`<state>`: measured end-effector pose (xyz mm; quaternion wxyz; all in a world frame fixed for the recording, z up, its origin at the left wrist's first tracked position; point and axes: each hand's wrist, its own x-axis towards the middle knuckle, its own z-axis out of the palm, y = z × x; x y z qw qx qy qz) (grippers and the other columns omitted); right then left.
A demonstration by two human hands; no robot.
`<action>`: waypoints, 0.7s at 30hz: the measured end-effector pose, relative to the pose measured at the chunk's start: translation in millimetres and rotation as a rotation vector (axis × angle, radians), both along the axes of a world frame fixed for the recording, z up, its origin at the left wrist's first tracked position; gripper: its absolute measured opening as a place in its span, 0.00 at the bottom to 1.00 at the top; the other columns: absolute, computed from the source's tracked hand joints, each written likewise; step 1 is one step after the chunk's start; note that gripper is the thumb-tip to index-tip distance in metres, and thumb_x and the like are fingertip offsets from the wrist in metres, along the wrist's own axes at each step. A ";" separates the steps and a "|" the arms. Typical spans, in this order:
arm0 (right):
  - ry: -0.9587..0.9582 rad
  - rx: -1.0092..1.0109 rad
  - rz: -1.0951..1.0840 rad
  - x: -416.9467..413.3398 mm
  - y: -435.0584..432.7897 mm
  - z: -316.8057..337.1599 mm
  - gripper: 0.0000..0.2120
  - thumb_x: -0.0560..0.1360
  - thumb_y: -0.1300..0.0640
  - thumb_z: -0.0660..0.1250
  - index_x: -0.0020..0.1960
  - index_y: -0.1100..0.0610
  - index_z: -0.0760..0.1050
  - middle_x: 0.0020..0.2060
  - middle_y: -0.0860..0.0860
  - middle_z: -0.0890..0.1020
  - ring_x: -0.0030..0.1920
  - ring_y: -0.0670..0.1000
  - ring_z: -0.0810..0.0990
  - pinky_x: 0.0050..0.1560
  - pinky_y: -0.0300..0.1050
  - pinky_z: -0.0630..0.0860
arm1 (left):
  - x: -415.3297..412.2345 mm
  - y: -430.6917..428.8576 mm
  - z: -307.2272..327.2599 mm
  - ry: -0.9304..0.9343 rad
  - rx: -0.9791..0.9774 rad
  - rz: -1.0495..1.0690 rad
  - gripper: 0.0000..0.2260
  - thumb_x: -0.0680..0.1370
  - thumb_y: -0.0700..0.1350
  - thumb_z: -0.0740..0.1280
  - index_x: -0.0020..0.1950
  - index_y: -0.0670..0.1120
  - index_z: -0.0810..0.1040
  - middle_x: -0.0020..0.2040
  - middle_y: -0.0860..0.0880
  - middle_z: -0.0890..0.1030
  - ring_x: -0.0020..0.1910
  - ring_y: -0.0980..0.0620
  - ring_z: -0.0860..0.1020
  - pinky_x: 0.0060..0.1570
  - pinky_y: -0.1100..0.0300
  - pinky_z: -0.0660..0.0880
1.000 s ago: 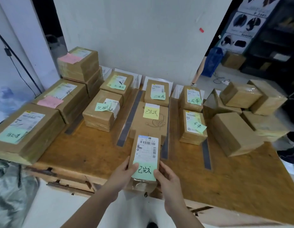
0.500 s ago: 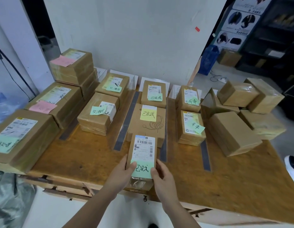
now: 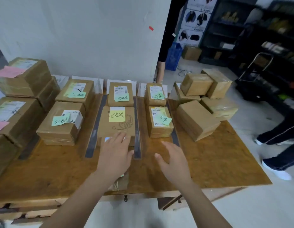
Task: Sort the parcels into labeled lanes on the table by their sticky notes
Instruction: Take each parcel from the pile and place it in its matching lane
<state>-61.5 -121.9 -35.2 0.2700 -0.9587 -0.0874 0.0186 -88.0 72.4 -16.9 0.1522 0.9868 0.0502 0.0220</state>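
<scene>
A wooden table (image 3: 217,162) fills most of the head view, split into lanes by dark tape strips (image 3: 93,129) that run toward twelve o'clock. At nine and ten o'clock sit the largest parcels (image 3: 19,117), stacked and carrying pink sticky notes (image 3: 8,71). At two o'clock an unsorted heap of plain parcels (image 3: 196,119) lies jumbled, with no notes showing on them.

The left-centre lane holds two parcels, the nearer parcel (image 3: 60,127) with a green note (image 3: 59,120) and another behind it. The right-centre lane holds two more, the nearer one (image 3: 159,122) with a green note at its right edge.

In the centre lane, at twelve o'clock from the hands, a flat box (image 3: 117,124) bears a yellow note (image 3: 117,116), and a smaller parcel with a green note (image 3: 121,98) stands behind it. The person's left hand (image 3: 115,160) lies flat, fingers spread and together with nothing gripped, over a small parcel (image 3: 119,182) in that same lane; only its near end and a bit of its label by the fingertips show, and it appears to butt against the flat box. Whether the palm presses on it cannot be told.

The right hand (image 3: 173,163) hovers at three o'clock of the left, fingers apart and empty, above bare wood just beside a tape strip.

At four o'clock, off the table, another person's dark trouser legs and white shoes (image 3: 276,170) stand on the floor.
</scene>
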 end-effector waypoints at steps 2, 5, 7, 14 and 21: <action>-0.051 -0.043 -0.031 9.6 -22.6 8.4 0.27 0.79 0.44 0.64 0.75 0.49 0.66 0.72 0.46 0.70 0.74 0.47 0.64 0.74 0.46 0.61 | 11.5 -17.2 8.3 -0.024 0.007 -0.032 0.27 0.82 0.54 0.58 0.79 0.49 0.55 0.79 0.51 0.57 0.78 0.51 0.52 0.76 0.54 0.50; -0.122 -0.100 -0.055 24.2 -59.3 18.8 0.27 0.78 0.46 0.66 0.74 0.53 0.68 0.71 0.50 0.72 0.73 0.51 0.66 0.73 0.49 0.63 | 30.9 -48.8 17.0 -0.061 0.029 -0.101 0.26 0.82 0.54 0.57 0.79 0.50 0.55 0.79 0.52 0.56 0.79 0.51 0.51 0.76 0.54 0.49; -0.167 -0.115 -0.075 33.0 -85.1 25.2 0.27 0.78 0.47 0.67 0.73 0.55 0.68 0.70 0.53 0.73 0.72 0.54 0.67 0.72 0.51 0.65 | 45.2 -72.4 21.3 -0.071 0.054 -0.142 0.26 0.82 0.54 0.58 0.79 0.50 0.55 0.79 0.52 0.57 0.78 0.51 0.52 0.76 0.53 0.50; -0.179 -0.163 -0.142 70.8 -182.2 42.5 0.27 0.78 0.45 0.65 0.74 0.52 0.65 0.71 0.50 0.70 0.72 0.51 0.65 0.71 0.47 0.63 | 94.6 -170.8 28.3 -0.127 0.101 -0.223 0.26 0.82 0.54 0.58 0.79 0.50 0.57 0.78 0.51 0.60 0.78 0.50 0.55 0.75 0.53 0.56; -0.148 -0.193 -0.120 114.2 -269.0 51.4 0.27 0.79 0.45 0.64 0.75 0.51 0.64 0.74 0.51 0.67 0.75 0.53 0.62 0.74 0.52 0.60 | 141.9 -266.6 27.4 -0.163 0.123 -0.223 0.24 0.81 0.54 0.60 0.76 0.49 0.63 0.77 0.50 0.64 0.77 0.50 0.58 0.74 0.52 0.57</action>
